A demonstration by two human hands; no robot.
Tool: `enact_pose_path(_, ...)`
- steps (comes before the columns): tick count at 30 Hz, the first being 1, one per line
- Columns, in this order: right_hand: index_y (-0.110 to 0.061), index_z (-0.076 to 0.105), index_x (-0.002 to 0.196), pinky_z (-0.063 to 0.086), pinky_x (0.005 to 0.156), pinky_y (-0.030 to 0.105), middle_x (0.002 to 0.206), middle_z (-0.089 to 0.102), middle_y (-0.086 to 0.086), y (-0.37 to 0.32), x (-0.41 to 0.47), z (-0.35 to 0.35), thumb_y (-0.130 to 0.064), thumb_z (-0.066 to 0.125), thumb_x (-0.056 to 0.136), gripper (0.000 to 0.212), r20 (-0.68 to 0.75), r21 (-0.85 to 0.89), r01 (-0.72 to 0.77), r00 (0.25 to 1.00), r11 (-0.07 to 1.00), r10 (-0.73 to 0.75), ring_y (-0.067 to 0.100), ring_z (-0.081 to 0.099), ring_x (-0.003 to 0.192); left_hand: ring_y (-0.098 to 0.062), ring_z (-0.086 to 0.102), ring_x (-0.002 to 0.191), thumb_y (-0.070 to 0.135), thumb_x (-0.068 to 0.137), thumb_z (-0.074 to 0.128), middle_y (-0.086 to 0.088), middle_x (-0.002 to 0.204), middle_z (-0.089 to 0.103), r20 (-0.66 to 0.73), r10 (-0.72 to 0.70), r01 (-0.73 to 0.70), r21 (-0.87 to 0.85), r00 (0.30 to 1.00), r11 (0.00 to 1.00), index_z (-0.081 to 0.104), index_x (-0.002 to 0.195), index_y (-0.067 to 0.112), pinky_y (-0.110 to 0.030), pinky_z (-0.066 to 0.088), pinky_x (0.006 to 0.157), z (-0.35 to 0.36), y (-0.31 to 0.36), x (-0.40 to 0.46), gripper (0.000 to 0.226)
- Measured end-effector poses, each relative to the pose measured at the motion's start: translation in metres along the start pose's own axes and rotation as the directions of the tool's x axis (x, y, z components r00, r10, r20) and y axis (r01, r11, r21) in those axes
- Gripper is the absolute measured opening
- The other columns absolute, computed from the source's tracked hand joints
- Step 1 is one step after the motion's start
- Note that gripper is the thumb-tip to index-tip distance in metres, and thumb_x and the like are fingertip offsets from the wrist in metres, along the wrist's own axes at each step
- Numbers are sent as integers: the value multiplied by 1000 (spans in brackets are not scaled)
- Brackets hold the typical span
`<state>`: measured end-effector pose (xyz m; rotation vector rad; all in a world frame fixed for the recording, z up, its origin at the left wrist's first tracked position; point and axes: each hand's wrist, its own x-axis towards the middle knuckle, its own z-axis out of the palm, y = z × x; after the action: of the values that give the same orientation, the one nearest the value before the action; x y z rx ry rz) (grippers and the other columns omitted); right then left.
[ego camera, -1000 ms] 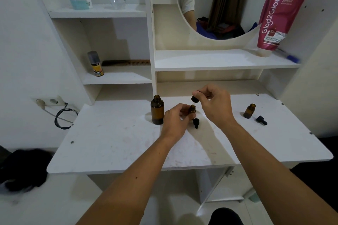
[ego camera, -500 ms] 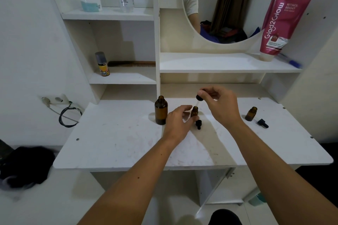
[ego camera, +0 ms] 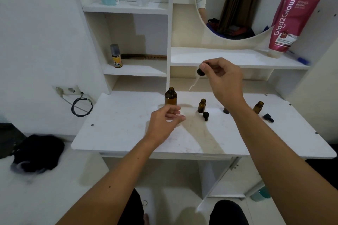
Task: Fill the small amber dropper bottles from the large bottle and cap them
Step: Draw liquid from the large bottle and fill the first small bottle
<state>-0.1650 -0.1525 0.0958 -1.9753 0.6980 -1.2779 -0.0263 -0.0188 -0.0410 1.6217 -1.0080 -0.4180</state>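
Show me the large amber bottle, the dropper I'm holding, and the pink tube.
large amber bottle (ego camera: 170, 99), head view, on its body.
dropper (ego camera: 200, 72), head view, on its black cap.
pink tube (ego camera: 290, 22), head view, on its printed front.

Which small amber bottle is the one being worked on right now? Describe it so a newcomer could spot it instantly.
Start at the white vanity tabletop and find the large amber bottle near its back middle. Just to its right stands the small amber bottle, uncapped, below the dropper in the right hand. Unlike the other small bottle farther right, it stands upright beside a loose black cap.
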Motion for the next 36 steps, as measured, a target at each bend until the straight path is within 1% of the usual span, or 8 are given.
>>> enact_pose_path(6,-12,78,106,58,88,22,97,78,-4,-19,-3,29,-26,76,95,18,17,95,28,999,995,-30,10,74,92,-6,71,88,29,81,88,11,100,75,-121,-58,56,-16,991,998,72,114,20,-23,61,82,-31,-6,0,38)
enact_pose_path(9,-13,78,106,58,88,21,97,78,-5,-22,-2,39,-26,76,95,18,29,93,22,999,995,-25,8,74,92,-8,70,98,31,79,89,10,112,72,-166,-81,78,-22,983,997,68,122,22,-25,61,86,-33,-8,7,49)
enact_pose_path(13,-13,77,109,57,87,18,99,77,-4,-21,-1,47,-27,75,96,19,40,53,37,998,998,-39,7,73,92,-12,66,113,29,78,90,5,128,69,-125,-98,91,-56,987,994,63,134,18,-26,55,97,-29,-12,18,64)
enact_pose_path(16,-13,77,109,56,86,16,98,77,-6,-22,3,49,-27,75,96,19,35,37,44,998,998,-46,5,73,91,-14,65,115,26,80,89,5,125,71,-92,-98,93,-53,991,994,64,133,18,-30,54,104,-24,-13,24,59)
enact_pose_path(22,-13,77,109,55,85,14,96,78,-6,-22,10,52,-29,74,96,20,31,21,45,998,999,-46,4,73,89,-12,69,108,21,82,87,4,117,74,-93,-108,102,-70,990,992,65,129,16,-33,57,100,-23,-18,30,52)
enact_pose_path(24,-13,77,108,54,84,12,96,77,-7,-22,11,53,-29,74,96,20,30,13,43,999,999,-43,3,72,89,-12,70,108,21,82,87,5,117,74,-94,-104,97,-68,990,993,65,128,17,-33,58,100,-23,-18,30,51)
enact_pose_path(28,-14,77,109,56,85,15,97,78,-5,-21,11,57,-30,74,96,21,43,1,48,998,999,-48,6,73,90,-12,69,108,22,83,86,5,117,74,-93,-98,92,-67,991,993,65,128,19,-31,57,99,-23,-17,31,50)
enact_pose_path(36,-13,76,109,54,84,12,96,77,-5,-21,10,55,-28,74,97,19,40,-45,103,994,994,-101,5,71,88,-13,69,109,22,84,85,6,116,73,-93,-105,100,-57,990,993,65,127,19,-25,56,98,-24,-16,31,47)
